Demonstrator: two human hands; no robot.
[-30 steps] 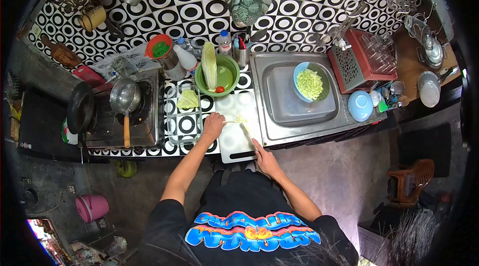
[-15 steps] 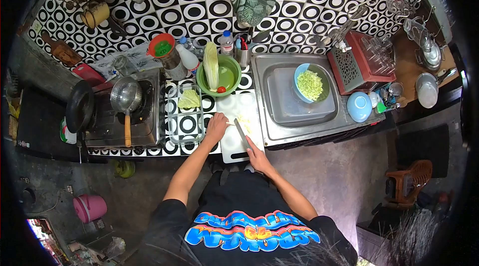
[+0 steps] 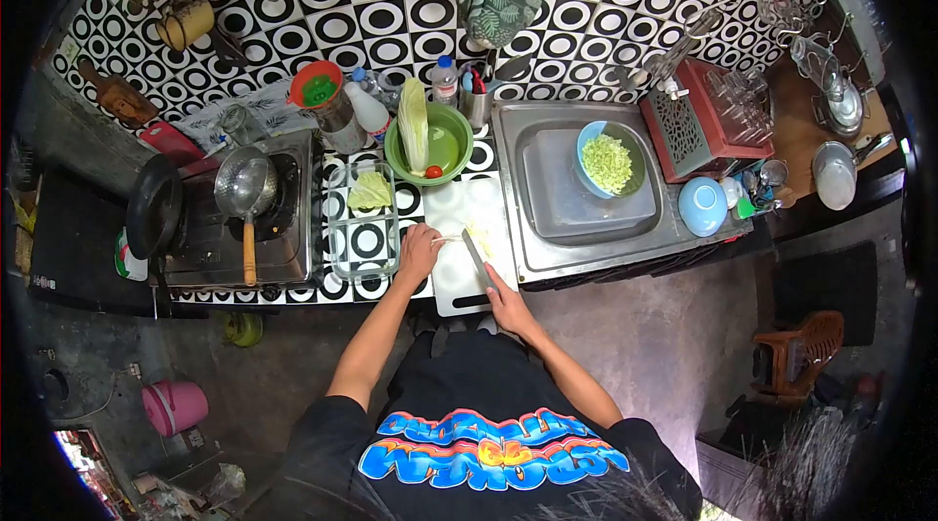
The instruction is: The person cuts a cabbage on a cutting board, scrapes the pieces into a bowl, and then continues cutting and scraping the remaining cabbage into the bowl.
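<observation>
On the white cutting board (image 3: 451, 285), my right hand (image 3: 508, 303) is wrapped round the handle of a knife (image 3: 477, 253), its blade pointing away from me. My left hand (image 3: 419, 253) is closed at the board's left edge, its fingers on a thin pale vegetable piece (image 3: 447, 239). Small pale chopped bits (image 3: 479, 231) lie beside the blade. Behind the board, a green basin (image 3: 459, 138) holds a napa cabbage (image 3: 414, 125) and a red tomato (image 3: 434, 171). A glass dish (image 3: 365, 275) to the left contains a pale green leaf (image 3: 370, 191).
A bowl of chopped greens (image 3: 607, 165) stands on an upturned container in the sink (image 3: 528, 257) at right. A strainer with a wooden handle (image 3: 249, 250) rests on the stove (image 3: 195, 267) at left. Bottles (image 3: 445, 83) stand along the tiled wall.
My left hand has shifted slightly left and away from the blade. The knife and my right hand have moved a little to the right.
</observation>
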